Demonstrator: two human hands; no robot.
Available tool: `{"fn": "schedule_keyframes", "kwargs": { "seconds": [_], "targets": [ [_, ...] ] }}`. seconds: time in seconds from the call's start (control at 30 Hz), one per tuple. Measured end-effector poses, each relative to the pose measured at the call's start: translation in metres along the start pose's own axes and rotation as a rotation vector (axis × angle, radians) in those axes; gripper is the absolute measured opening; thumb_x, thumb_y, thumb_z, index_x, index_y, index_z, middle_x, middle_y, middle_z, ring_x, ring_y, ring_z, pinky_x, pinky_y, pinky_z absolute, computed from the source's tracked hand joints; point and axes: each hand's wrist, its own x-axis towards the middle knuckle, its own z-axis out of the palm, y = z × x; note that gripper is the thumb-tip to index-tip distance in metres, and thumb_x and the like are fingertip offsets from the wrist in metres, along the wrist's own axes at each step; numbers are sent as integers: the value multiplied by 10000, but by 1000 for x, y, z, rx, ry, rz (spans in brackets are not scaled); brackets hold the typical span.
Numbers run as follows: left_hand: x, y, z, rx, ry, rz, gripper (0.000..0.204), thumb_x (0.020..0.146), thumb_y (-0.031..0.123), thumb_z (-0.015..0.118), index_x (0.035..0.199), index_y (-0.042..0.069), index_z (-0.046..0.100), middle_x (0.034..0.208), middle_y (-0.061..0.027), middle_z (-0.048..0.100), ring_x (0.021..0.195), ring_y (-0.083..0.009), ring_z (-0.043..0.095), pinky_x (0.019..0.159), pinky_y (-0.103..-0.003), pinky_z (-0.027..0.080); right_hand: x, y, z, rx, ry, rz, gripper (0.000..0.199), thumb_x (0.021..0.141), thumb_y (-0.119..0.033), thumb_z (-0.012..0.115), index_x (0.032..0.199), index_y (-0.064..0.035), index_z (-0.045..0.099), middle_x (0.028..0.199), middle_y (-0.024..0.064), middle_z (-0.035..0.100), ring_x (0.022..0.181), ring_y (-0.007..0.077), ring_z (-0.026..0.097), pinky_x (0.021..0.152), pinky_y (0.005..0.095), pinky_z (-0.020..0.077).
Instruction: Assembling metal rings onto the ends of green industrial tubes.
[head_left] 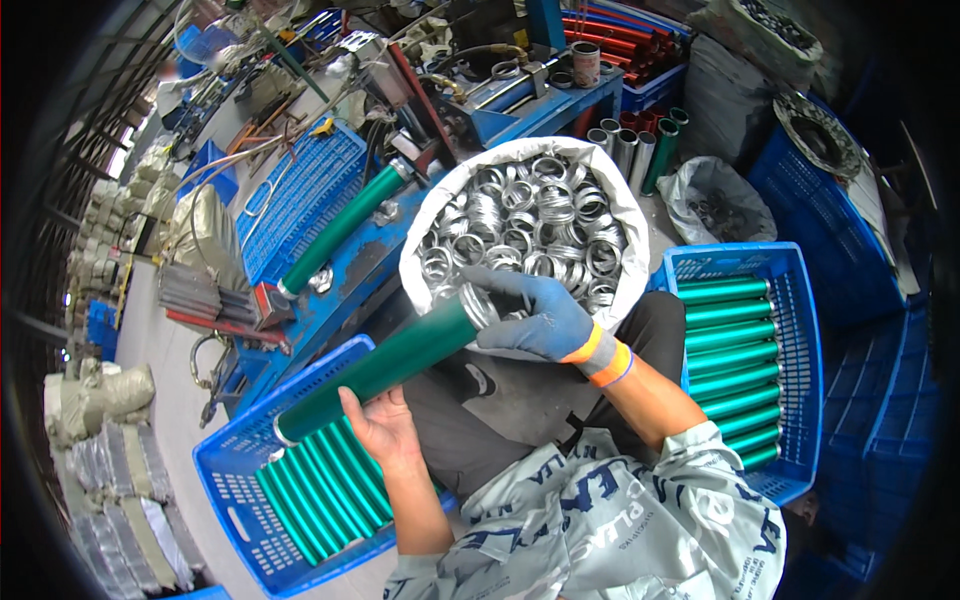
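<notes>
Green tube (385,368) held by bare left hand (380,425); gloved right hand (535,315) pinches its metal end cap. Loosening either grip could drop it into the blue crate (235,500).

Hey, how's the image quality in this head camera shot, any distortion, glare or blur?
Head view: strong fisheye bending, with the blue plastic crate edges curving and black corners at the rim; even daylight, soft shadows; mild sheen on the green cylindrical tube and the metal rings in the white sack; the centre is sharp, the left edge smeared.
</notes>
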Motion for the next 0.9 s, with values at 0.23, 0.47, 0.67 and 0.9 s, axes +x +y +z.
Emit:
{"fn": "schedule_keyframes", "kwargs": {
  "seconds": [0.23, 0.47, 0.67, 0.9],
  "targets": [
    [2, 4, -10, 42, -21, 26, 673, 1138, 411, 744, 1631, -2, 550, 1602, -240, 660, 1509, -390, 642, 1294, -559, 544, 11, 3, 5, -5, -5, 61, 839, 954, -29, 927, 1696, 47, 543, 1300, 31, 778, 1123, 65, 671, 989, 257, 575],
    [12, -7, -17, 51, 41, 36, 675, 1132, 427, 751, 1602, -20, 565, 1598, -235, 661, 1501, -383, 647, 1293, -543, 539, 31, 8, 7, 27, -7, 113, 807, 946, -36, 931, 1667, 53, 578, 1107, -16, 797, 979, 50, 689, 880, 221, 581],
    [43, 1, -35, -85, 142, 20, 790, 1083, 560, 788, 1538, -54, 586, 1558, -184, 676, 1471, -307, 650, 1272, -462, 550, 97, 33, -31, 227, -56, -33, 924, 987, -64, 884, 1778, 2, 413, 1515, 80, 696, 1356, 166, 656, 1131, 323, 564],
    [77, 30, -72, -106, 206, 65, 699, 1127, 561, 724, 1549, 14, 615, 1611, -179, 646, 1498, -312, 622, 1258, -451, 538, 291, 78, 1, -371, -38, -110, 752, 1099, -348, 784, 1707, 8, 521, 1568, 202, 703, 1394, 273, 690, 1195, 382, 527]
  ]
}}
